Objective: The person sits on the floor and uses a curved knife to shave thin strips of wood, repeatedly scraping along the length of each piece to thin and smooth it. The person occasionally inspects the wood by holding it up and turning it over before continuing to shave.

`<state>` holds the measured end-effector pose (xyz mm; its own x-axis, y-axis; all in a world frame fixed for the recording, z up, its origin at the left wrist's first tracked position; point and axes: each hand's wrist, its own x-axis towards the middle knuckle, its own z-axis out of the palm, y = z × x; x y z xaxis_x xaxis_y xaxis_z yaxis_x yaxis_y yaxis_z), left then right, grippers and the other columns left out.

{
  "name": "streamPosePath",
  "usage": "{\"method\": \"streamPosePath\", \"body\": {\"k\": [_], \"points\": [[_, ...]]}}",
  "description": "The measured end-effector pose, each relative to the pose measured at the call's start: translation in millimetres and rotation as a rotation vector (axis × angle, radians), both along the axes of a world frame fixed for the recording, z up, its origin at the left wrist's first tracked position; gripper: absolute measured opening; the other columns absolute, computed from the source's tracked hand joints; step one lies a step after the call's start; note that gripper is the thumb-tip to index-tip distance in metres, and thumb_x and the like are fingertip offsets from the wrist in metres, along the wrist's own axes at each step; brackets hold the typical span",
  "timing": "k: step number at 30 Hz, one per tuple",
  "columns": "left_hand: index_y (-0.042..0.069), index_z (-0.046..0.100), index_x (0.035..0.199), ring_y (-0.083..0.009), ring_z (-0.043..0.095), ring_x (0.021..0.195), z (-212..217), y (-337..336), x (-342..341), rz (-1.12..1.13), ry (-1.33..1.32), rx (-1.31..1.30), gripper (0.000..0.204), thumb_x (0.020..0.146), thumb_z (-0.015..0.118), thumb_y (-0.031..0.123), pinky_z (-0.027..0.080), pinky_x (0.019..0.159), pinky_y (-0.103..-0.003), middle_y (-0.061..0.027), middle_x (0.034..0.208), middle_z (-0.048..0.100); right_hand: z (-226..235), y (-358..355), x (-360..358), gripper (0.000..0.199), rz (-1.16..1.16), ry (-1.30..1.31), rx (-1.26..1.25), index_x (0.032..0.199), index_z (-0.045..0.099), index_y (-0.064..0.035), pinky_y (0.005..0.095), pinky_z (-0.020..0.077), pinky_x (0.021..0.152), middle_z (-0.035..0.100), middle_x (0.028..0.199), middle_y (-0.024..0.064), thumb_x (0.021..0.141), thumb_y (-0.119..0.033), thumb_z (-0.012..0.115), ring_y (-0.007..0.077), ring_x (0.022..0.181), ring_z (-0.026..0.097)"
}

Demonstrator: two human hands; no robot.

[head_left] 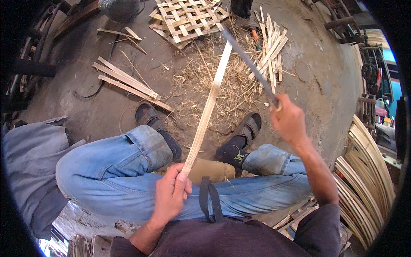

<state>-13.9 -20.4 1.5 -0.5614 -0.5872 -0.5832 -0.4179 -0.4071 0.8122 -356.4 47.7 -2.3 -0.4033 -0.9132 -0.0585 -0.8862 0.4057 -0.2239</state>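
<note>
My left hand (173,188) is closed round the near end of a long pale bamboo strip (205,109), which slants up and away over the floor. In my right hand (287,120) is the handle of a long dark knife (250,64). Its blade is blurred and points up to the left, its tip close to the strip's far end. From this view I cannot tell whether blade and strip touch. Curled bamboo shavings (214,81) lie heaped on the ground beneath them. Behind the heap, a woven lattice of bamboo strips (186,19) rests on the floor.
Loose strips (128,81) lie at the left, and a pile of short strips (270,47) at the far right with an orange-handled tool (255,36) beside it. Long curved-looking bamboo lengths (364,171) are stacked at my right. Grey cloth (36,158) hangs at my left.
</note>
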Motion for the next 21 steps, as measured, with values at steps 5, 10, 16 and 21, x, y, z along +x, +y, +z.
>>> {"method": "streamPosePath", "body": {"k": [5, 10, 16, 21], "points": [[0.004, 0.056, 0.106, -0.0044, 0.044, 0.049, -7, 2, -3, 0.139, 0.131, 0.317, 0.028, 0.105, 0.042, 0.029, 0.036, 0.046, -0.019, 0.0004, 0.064, 0.051, -13, 38, 84, 0.015, 0.335, -0.184, 0.047, 0.09, 0.053, -0.0067, 0.0412, 0.0541, 0.057, 0.058, 0.074, 0.0109, 0.079, -0.013, 0.062, 0.0308, 0.067, 0.064], [0.006, 0.053, 0.099, -0.0039, 0.039, 0.047, -9, 9, 4, 0.214, 0.18, 0.517, 0.029, 0.105, 0.041, 0.031, 0.033, 0.044, -0.019, 0.0008, 0.062, 0.047, -4, 36, 104, 0.014, 0.363, -0.155, 0.124, 0.086, 0.053, -0.0086, 0.0429, 0.0536, 0.054, 0.056, 0.071, 0.0081, 0.076, -0.01, 0.062, 0.0274, 0.065, 0.065], [0.004, 0.052, 0.097, -0.0039, 0.04, 0.048, 0, 11, 13, 0.16, 0.103, 0.371, 0.031, 0.105, 0.04, 0.032, 0.033, 0.044, -0.02, 0.0013, 0.061, 0.047, -2, 35, 106, 0.025, 0.385, -0.2, 0.162, 0.094, 0.057, -0.0053, 0.0447, 0.0517, 0.057, 0.06, 0.076, 0.0138, 0.071, -0.008, 0.067, 0.0348, 0.066, 0.063], [0.004, 0.053, 0.097, -0.0037, 0.039, 0.048, 9, 14, 15, 0.125, 0.065, 0.365, 0.032, 0.105, 0.04, 0.032, 0.034, 0.044, -0.02, 0.0017, 0.062, 0.047, -7, 21, 91, 0.012, 0.258, -0.227, 0.088, 0.088, 0.056, -0.0069, 0.045, 0.0527, 0.054, 0.061, 0.073, 0.0126, 0.076, -0.008, 0.06, 0.0332, 0.063, 0.065]]}}
